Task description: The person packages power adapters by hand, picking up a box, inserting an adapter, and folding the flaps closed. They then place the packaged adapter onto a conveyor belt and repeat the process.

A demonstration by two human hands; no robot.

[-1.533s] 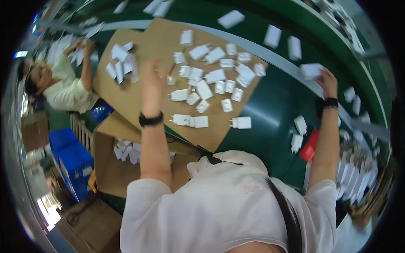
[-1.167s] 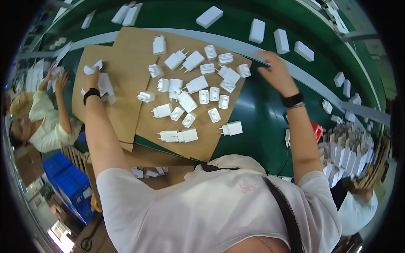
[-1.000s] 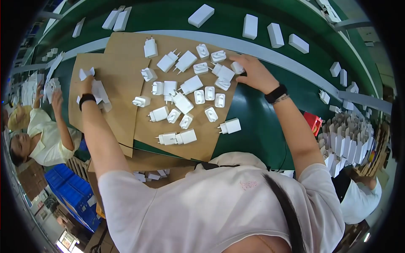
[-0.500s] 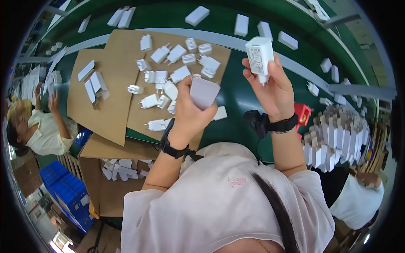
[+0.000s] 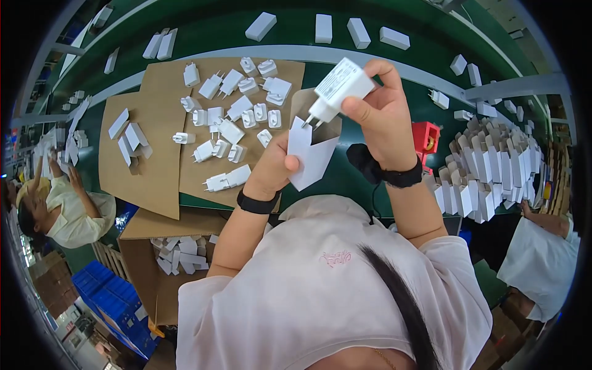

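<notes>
A white charger plug is pinched in my right hand, its two metal pins pointing down and left. Below the pins stands the open mouth of a small white carton, brown inside, its flaps raised. My left hand grips this carton by its left side. The pins are at the carton's mouth; whether they touch a flap I cannot tell. Left of my left hand, several loose white chargers lie scattered on a brown cardboard sheet.
Folded white carton pieces lie on the cardboard at left. Several open white cartons stand packed at right, near a red tape dispenser. Closed white boxes sit on the green belt beyond. A large cardboard box holds more cartons. Co-workers sit either side.
The charger has moved left and tilted, its pins now over the carton. My left hand has turned the carton so its open mouth shows and flaps stand up. The whole view has shifted slightly.
</notes>
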